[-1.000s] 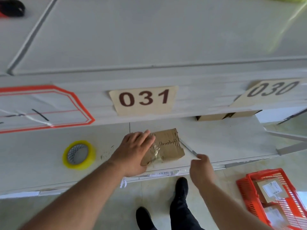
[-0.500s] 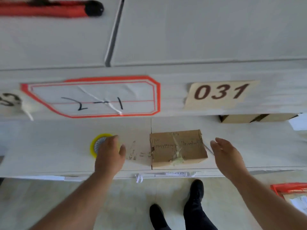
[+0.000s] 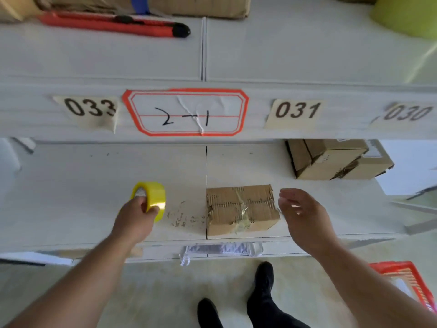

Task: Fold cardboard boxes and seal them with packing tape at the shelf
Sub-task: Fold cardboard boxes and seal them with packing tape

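A small brown cardboard box (image 3: 241, 209), folded shut with clear tape across its top and front, sits on the white lower shelf (image 3: 71, 197). My left hand (image 3: 136, 215) grips a yellow roll of packing tape (image 3: 152, 197), tilted up on edge, left of the box. My right hand (image 3: 301, 211) hovers just right of the box with fingers loosely spread, holding nothing and touching nothing.
A stack of sealed cardboard boxes (image 3: 335, 159) stands at the back right of the shelf. A red utility knife (image 3: 113, 23) lies on the upper shelf. A red basket (image 3: 411, 282) with parcels sits on the floor at right. Shelf labels read 033, 031, 030.
My left hand left the box, reached left and picked up the tape roll, tipping it on edge. My right hand opened and moved beside the box. The view shifted left and up.
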A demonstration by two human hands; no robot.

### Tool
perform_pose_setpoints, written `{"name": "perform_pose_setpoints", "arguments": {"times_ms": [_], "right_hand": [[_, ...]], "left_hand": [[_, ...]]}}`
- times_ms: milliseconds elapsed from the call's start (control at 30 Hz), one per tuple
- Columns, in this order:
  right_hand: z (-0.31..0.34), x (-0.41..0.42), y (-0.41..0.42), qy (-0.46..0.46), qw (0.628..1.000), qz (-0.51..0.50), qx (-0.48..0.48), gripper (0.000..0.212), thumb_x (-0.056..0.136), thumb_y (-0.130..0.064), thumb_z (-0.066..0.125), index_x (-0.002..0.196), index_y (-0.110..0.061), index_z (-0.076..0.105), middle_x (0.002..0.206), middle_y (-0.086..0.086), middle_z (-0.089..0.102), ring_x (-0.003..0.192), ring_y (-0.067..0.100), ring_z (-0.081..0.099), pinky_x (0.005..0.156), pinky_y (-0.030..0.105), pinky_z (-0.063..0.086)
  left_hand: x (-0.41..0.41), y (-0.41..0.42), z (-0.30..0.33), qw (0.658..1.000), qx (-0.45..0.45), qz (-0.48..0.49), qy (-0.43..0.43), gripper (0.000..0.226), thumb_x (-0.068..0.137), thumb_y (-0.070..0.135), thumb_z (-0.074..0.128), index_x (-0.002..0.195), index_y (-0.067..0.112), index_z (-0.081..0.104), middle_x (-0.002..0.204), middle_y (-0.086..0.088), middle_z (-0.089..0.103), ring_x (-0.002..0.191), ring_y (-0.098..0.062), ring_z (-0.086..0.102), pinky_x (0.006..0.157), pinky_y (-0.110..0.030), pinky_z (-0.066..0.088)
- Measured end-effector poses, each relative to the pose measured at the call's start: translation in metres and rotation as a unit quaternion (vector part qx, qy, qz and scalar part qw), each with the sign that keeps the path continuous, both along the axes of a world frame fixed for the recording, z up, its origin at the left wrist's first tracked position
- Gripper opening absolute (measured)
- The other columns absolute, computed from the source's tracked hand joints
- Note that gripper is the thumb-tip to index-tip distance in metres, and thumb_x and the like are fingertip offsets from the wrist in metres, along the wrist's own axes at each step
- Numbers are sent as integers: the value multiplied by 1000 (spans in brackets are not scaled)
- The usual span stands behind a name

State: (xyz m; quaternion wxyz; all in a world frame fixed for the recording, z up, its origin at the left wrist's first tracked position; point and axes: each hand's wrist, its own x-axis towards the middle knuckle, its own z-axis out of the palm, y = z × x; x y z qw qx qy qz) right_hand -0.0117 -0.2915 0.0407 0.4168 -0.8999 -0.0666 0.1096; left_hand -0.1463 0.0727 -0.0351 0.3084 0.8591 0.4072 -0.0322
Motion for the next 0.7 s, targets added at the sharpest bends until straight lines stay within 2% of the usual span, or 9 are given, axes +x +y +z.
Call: {"name": "perform_pose_setpoints", "arguments": {"times_ms": [67,133,233,300,433,500,567,600,700], "right_hand": [[10,-10,12,14,999,50,12,13,101,-30,61,110,-37,67,105,-19,70,92,-13,63,72,4,43],[17,-19,25,31,994,109,13,10,101,-32,62,107,-34,70,99,-19,71,90,-16,61,70,2,42],[31,-32,42,33,981,186,52,15,102,-35,62,111,-32,74,100,-19,73,94,-9,65,83,19,52],[42,-38,47,61,962,247,102,20,103,-35,61,119,-34,72,110,-17,75,106,0,68,96,33,55],[58,-40,36,49,935,332,113,32,97,-53,63,119,-30,69,113,-7,75,107,16,70,96,50,54],[62,-33,23,45,932,335,131,32,96,-50,65,114,-24,70,106,-2,75,102,19,71,93,51,54],[62,-25,7,55,928,337,149,27,97,-45,68,106,-20,69,94,-1,72,90,16,68,85,46,55],[61,-21,-1,59,926,340,154,25,97,-42,69,101,-17,68,88,5,68,81,14,62,79,44,51],[56,-12,-18,67,920,355,153,25,98,-34,72,97,-10,64,87,14,60,75,12,51,72,37,43]], "left_hand": [[-3,-28,47,987,-122,31,-104,8,96,24,70,90,19,73,87,-2,76,87,-28,69,75,-35,49],[-7,-63,92,938,-282,67,-189,7,98,17,69,99,20,75,96,0,80,91,-20,73,85,-35,54],[-11,-109,135,892,-383,71,-231,14,98,14,68,111,16,73,103,-1,80,98,-20,76,90,-36,56],[-11,-135,150,874,-412,70,-248,16,98,14,67,114,13,71,105,-3,80,99,-21,76,82,-32,59],[-9,-180,167,844,-465,51,-264,21,98,14,66,118,8,70,110,-8,78,100,-21,76,79,-27,58],[-5,-192,167,868,-414,47,-270,27,95,21,73,120,12,67,114,-5,77,102,-17,74,82,-26,58],[-2,-196,163,946,-203,-7,-252,51,87,36,81,131,23,58,131,9,65,114,-3,65,93,-24,52],[-1,-197,163,964,-104,-54,-239,63,87,41,80,141,30,50,141,17,52,124,4,54,102,-20,45],[6,-213,167,955,11,-197,-223,68,98,40,66,158,35,35,158,24,32,145,8,27,118,-16,25]]}}
